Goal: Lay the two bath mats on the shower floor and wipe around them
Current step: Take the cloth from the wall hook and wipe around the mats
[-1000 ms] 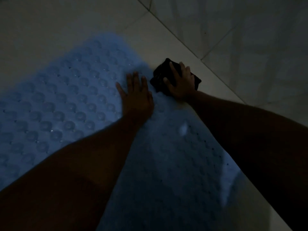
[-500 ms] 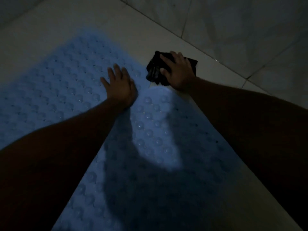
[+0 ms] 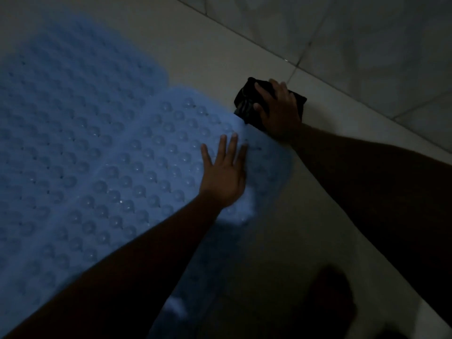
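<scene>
At the left, the far bath mat (image 3: 73, 69) is seen lying flat on the shower floor (image 3: 208, 45). The near bath mat (image 3: 117, 182) is laid alongside it, with the edges touching or slightly overlapped; which of the two cannot be told in the dim light. The same arrangement is seen in the picture of a second ago, so the laying of the mats is judged to be finished.

The left hand (image 3: 223, 174) is pressed flat on the near bath mat, its grip open with the fingers straight and spread. A second ago it is seen close to the seam between the mats. Now it is set near the mat's right-hand end, and that end is judged to be held down while the floor beside it is wiped.

Further right, the black cloth (image 3: 245, 104) is pressed onto the floor by the right hand (image 3: 278, 111). That grip is open over the cloth, with the fingers laid across its top and the thumb at its side. The cloth is touching the far right corner of the near bath mat, close to the foot of the tiled wall (image 3: 367, 45). In the earlier pictures it is seen against the mat's edge nearer the seam, so the wipe is judged to be carried along the border, with the mat's right side not yet reached.

At the lower right, a dark shape (image 3: 327, 297), probably a foot, is made out on the bare floor.
</scene>
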